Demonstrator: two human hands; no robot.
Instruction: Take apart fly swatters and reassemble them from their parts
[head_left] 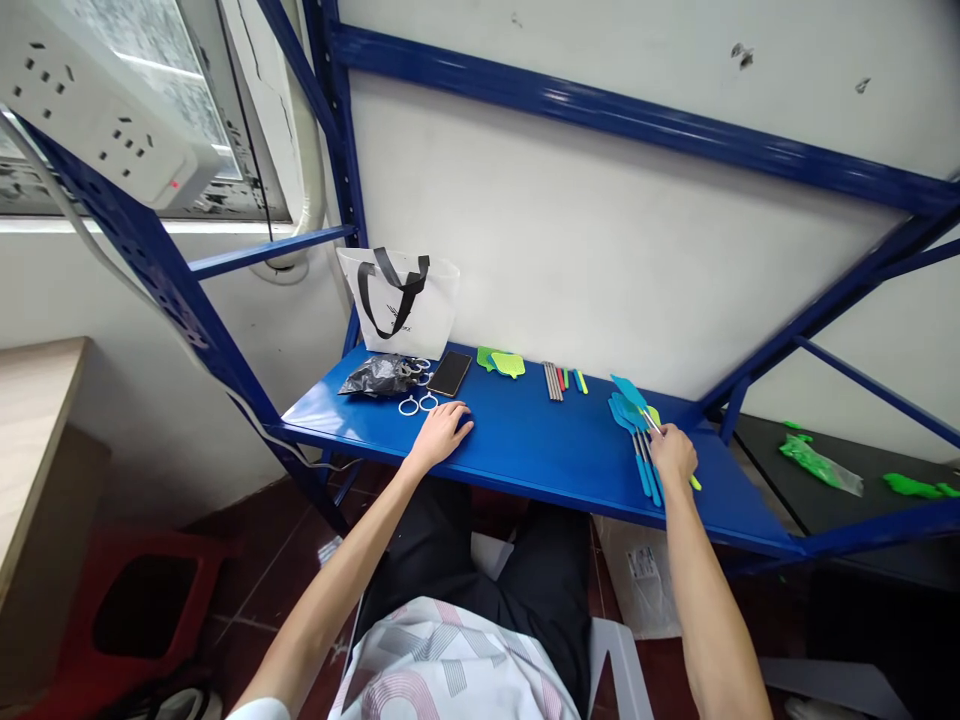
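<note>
My right hand (675, 455) is closed around a blue spatula (628, 390), whose flat head points up and away to the left. Just beneath lie several more blue spatulas (643, 462) with metal shafts, side by side on the blue shelf (517, 440). A yellow-green piece (654, 413) shows partly behind the held spatula. My left hand (441, 435) rests on the shelf near its front edge, fingers stretched out and holding nothing. White rings (409, 405) and a dark phone (450, 374) lie close to it.
Green spatula heads (508, 365), metal rods (553, 382) and short coloured handles (581, 381) lie along the back. A black plastic bag (375, 375) and white tote bag (420, 310) occupy the left end. Blue posts frame the shelf; a power strip (105, 120) hangs upper left.
</note>
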